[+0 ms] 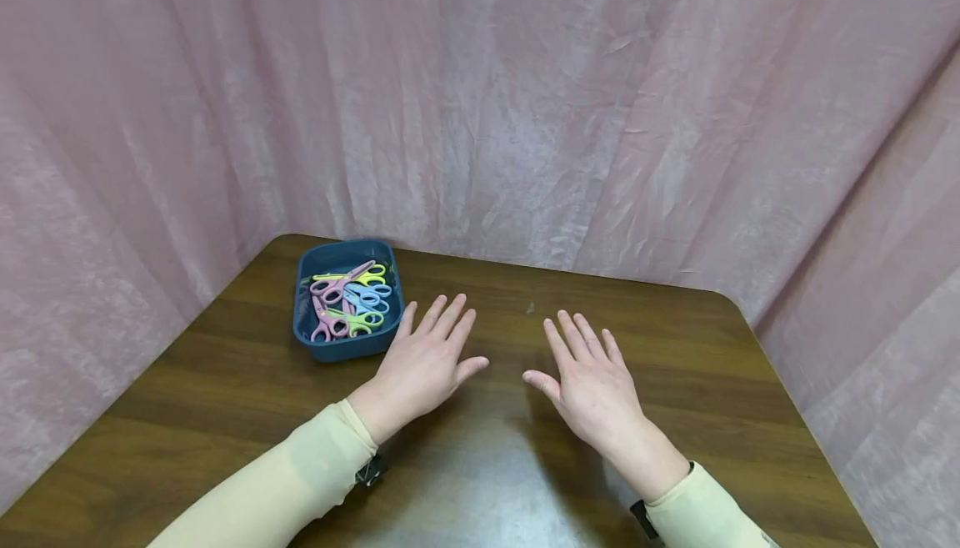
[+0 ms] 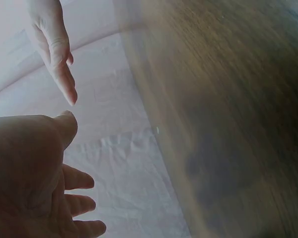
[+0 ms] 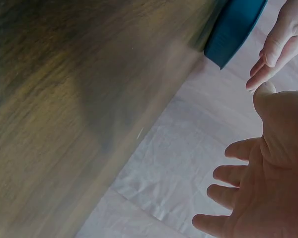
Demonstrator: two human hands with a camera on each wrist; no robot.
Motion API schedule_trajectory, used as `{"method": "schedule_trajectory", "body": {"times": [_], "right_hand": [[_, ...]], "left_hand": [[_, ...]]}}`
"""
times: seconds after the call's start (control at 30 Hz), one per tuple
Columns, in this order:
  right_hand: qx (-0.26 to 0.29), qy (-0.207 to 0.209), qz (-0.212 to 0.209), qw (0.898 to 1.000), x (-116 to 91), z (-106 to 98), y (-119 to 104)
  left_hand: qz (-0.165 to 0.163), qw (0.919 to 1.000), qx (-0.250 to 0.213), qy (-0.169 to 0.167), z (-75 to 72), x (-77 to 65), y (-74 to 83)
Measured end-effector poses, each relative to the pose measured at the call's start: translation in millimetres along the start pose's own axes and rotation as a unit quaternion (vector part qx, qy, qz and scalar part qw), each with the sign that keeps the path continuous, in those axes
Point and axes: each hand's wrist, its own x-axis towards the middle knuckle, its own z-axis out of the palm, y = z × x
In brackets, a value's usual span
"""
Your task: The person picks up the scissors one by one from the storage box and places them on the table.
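Note:
Both hands hover palm down over the wooden table with fingers straight and spread, holding nothing. My left hand (image 1: 423, 364) is beside the front right corner of a dark blue plastic basket (image 1: 341, 351), its little finger overlapping the rim in the head view. Inside the basket lie several small scissors with pink, yellow, blue and green handles, among them pink scissors (image 1: 327, 290) and blue scissors (image 1: 367, 299). My right hand (image 1: 597, 389) is to the right, apart from the left. In the right wrist view the basket (image 3: 234, 30) shows at the top, beyond the right hand (image 3: 283, 163).
The brown wooden table (image 1: 480, 481) has rounded far corners and reflects light near the front. Pink curtains (image 1: 525, 114) hang close behind its far edge and along both sides. A small pale mark (image 1: 530, 308) shows on the tabletop between and beyond the hands.

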Motion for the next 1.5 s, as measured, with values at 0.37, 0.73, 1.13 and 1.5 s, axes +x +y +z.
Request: {"method": "schedule_trajectory", "body": {"times": [0.37, 0.73, 1.13, 1.5], "right_hand": [[-0.006, 0.0, -0.019, 1.0, 11, 3, -4], [-0.006, -0.016, -0.037, 0.999, 27, 5, -15], [-0.006, -0.037, -0.059, 0.998, 50, 9, -35], [0.0, -0.054, -0.069, 0.996, 65, 14, -45]], "left_hand": [[-0.008, 1.0, 0.005, 0.002, -1.4, -1.5, -10.9], [-0.034, 0.9992, 0.011, -0.016, -5.1, -8.2, -28.2], [-0.068, 0.9976, 0.001, -0.014, -13.2, -15.3, -47.9], [-0.083, 0.9965, 0.009, 0.0, -16.7, -20.1, -66.7]]}}
